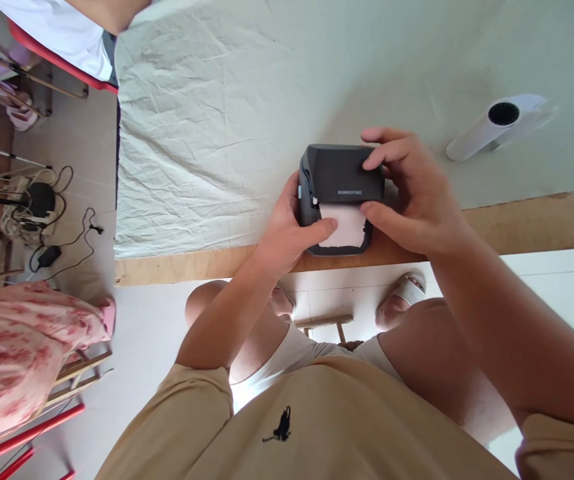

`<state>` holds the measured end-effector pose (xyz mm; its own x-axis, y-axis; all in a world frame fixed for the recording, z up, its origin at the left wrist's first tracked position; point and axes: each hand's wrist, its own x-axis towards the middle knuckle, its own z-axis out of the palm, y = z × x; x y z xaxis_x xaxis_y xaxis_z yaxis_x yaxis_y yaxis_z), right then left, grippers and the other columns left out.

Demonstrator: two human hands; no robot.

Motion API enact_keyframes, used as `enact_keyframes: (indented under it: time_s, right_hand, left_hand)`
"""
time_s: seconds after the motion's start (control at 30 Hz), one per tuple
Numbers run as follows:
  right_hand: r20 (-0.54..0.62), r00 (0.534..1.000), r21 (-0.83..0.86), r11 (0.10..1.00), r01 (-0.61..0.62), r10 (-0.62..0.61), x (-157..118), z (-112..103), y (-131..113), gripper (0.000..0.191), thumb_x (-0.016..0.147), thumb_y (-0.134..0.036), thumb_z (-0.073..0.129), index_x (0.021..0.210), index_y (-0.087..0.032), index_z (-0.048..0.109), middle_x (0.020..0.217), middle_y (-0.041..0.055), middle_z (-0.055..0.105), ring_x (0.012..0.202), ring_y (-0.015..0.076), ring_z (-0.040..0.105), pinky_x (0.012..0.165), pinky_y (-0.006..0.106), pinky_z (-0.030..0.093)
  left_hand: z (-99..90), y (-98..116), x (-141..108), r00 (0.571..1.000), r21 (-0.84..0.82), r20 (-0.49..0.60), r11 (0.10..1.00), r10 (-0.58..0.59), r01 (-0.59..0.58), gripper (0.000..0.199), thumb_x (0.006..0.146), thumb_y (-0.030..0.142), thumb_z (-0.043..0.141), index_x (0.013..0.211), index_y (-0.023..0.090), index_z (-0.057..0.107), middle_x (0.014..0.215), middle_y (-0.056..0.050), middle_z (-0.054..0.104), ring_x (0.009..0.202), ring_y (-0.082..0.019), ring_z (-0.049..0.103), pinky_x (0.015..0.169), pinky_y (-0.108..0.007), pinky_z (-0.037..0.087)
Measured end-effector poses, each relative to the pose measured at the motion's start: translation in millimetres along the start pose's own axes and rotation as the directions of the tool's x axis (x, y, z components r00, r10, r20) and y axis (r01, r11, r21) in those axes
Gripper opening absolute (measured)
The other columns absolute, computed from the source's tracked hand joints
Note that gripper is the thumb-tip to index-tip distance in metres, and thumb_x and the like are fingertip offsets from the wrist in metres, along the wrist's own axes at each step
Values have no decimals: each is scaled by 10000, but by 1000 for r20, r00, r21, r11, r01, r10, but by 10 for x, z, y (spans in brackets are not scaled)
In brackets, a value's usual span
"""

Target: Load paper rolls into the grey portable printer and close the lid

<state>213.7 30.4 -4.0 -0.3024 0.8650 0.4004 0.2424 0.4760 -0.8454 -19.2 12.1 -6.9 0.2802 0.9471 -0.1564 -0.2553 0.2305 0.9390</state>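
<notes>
A dark grey label printer (349, 170) sits at the near edge of the cloth-covered table, its lid slightly raised at the front. White label paper (349, 227) shows in the opening below the lid. My left hand (291, 230) grips the printer's left side, its thumb pressed on the paper. At the right side, my right hand (411, 193) holds the lid, with the thumb at its front edge and fingers on its top. Some of the right fingers are hidden behind the printer.
A white roll (477, 137) with a dark hollow core lies on the pale green cloth (207, 133) at the right. The table's wooden edge (181, 265) runs in front of me. Cables (49, 220) and a pink floral cloth (21, 340) are at the left. Another person's arm (111, 10) shows at top left.
</notes>
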Motion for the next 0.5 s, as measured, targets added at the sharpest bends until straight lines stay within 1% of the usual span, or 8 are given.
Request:
enact_keyframes:
  time_s: [0.07,0.1,0.17,0.23,0.3,0.4,0.5]
  right_hand:
    - [41,999,37,999,-13,11,-4,2,2,328,1010,-461,733,1316,-348,689,1670,90,663,1578,373,637,1156,617,654]
    - [51,998,64,998,-26,23,-2,3,7,339,1040,-487,713,1351,-355,683,1667,91,665,1558,362,652,1177,617,657]
    - [58,997,116,991,-61,54,6,9,24,428,1075,-546,695,1461,-369,643,1627,89,691,1442,329,724,1169,593,682]
    - [83,993,135,986,-99,89,18,13,50,550,1072,-580,708,1567,-374,586,1599,83,709,1327,299,770,1133,556,713]
    - [102,989,108,987,-119,108,27,9,81,619,1056,-581,726,1610,-354,570,1574,85,726,1270,291,785,1101,535,730]
    - [109,988,42,993,-111,106,34,-10,128,629,1044,-567,737,1610,-332,598,1542,81,748,1235,294,795,1122,553,721]
    - [121,987,20,993,-112,109,36,-24,153,617,1039,-588,753,1596,-354,627,1539,60,752,1249,295,795,1145,553,711]
  left_hand:
    - [13,12,-14,1000,-28,-1,1000,-7,7,918,624,493,1135,1364,308,624,1240,-33,798,1144,-298,828,939,-417,707]
    - [23,21,-22,1000,-44,2,999,1,-1,909,628,488,1134,1360,304,628,1270,-38,806,1187,-306,830,973,-425,713]
    - [53,45,-40,1000,-72,-7,997,21,-22,833,683,523,1104,1344,292,651,1299,-47,821,1249,-320,831,1018,-434,717]
    - [92,75,-57,999,-80,-44,997,9,-12,691,799,584,1026,1317,278,686,1241,-50,840,1204,-315,851,964,-421,724]
    - [131,103,-66,997,-73,-76,997,-23,18,575,894,612,948,1292,269,714,1144,-46,848,1084,-294,871,855,-392,720]
    - [169,131,-63,996,-67,-82,997,-30,24,500,935,598,918,1257,263,733,1068,-33,847,996,-272,880,780,-365,711]
    - [185,141,-58,997,-89,-73,996,-17,10,438,963,547,903,1239,251,737,1059,-35,853,1041,-287,894,788,-363,717]
